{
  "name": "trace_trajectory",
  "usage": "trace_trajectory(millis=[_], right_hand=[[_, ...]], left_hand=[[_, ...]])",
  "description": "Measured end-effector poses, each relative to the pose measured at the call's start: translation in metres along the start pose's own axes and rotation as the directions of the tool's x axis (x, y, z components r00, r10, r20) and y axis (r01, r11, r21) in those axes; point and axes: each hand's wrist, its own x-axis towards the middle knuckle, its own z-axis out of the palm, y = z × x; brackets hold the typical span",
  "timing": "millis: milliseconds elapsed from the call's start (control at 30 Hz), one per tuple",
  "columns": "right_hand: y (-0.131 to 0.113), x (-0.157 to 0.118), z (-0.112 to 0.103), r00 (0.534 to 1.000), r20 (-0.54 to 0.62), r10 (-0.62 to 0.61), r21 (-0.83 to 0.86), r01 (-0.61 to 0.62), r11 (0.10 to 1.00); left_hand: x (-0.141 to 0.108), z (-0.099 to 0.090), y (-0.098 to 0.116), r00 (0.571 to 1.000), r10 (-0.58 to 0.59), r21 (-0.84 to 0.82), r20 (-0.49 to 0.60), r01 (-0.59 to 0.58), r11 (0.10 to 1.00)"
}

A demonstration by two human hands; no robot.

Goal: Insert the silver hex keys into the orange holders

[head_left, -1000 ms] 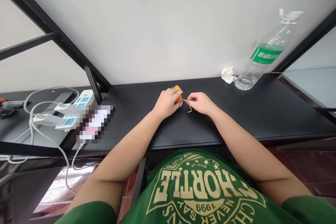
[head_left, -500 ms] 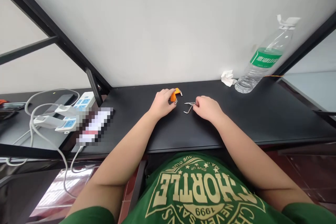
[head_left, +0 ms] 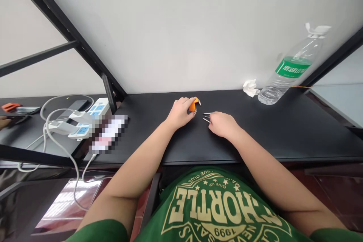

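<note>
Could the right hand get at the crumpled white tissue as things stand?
Probably yes: only bare black tabletop shows between the right hand and the tissue. However, its curled fingers are at the thin metal pieces, so they may not be free to grasp.

The green T-shirt (head_left: 241, 181) carries "HORTLE" in large cream letters after a distorted first letter. "1999" fills its badge (head_left: 224, 231), with "NEVER" and "SAY" on either side; "GIVE UP" and "CLUB" appear in small print. Beyond the T-shirt, to its right, a water bottle (head_left: 292, 66) bears a green label (head_left: 293, 67) with illegible white characters.
</note>
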Motion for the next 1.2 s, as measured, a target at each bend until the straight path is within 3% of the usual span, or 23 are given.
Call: trace_trajectory(millis=[100,200,300,367,567,700,800,967,1100,1200], right_hand=[[0.006,-0.001,-0.001,0.999,-0.03,0.011,0.068,-0.009,0.998],[0.013,-0.001,-0.002,0.996,-0.087,-0.005,0.293,0.03,0.956],[0.017,0.0,-0.004,0.99,-0.135,-0.04,0.587,0.113,0.802],[0.017,0.0,-0.005,0.984,-0.165,-0.062,0.692,0.16,0.704],[0.018,-0.001,-0.013,0.982,-0.166,-0.094,0.772,0.189,0.607],[0.026,0.005,-0.023,0.993,-0.096,-0.075,0.834,0.122,0.539],[0.029,0.013,-0.025,0.997,-0.038,-0.07,0.929,0.061,0.364],[0.029,0.019,-0.019,0.996,0.053,-0.068,0.997,-0.05,0.05],[0.022,0.022,-0.015,0.988,0.106,-0.114,0.994,-0.108,-0.012],[0.013,0.023,-0.013,0.991,0.088,-0.098,0.995,-0.092,-0.034]], left_hand=[[0.0,0.003,-0.002,1.0,0.017,-0.039,-0.015,-0.017,0.999],[-0.001,0.006,-0.002,0.998,0.046,-0.094,-0.044,-0.05,0.994],[-0.002,0.008,-0.001,0.994,0.087,-0.154,-0.069,-0.097,0.983],[-0.003,0.009,0.0,0.991,0.108,-0.167,-0.074,-0.119,0.979],[-0.004,0.008,0.003,0.981,0.168,-0.115,-0.102,-0.179,0.977],[-0.005,0.007,0.007,0.983,0.18,-0.038,-0.037,-0.182,0.983],[-0.004,0.007,0.009,0.988,0.157,0.016,0.004,-0.157,0.987],[-0.005,0.005,0.014,0.992,0.111,-0.018,-0.053,-0.112,0.994],[-0.005,0.008,0.019,0.981,0.186,-0.041,-0.058,-0.189,0.981],[-0.003,0.012,0.021,0.984,0.17,-0.006,-0.045,-0.17,0.985]])
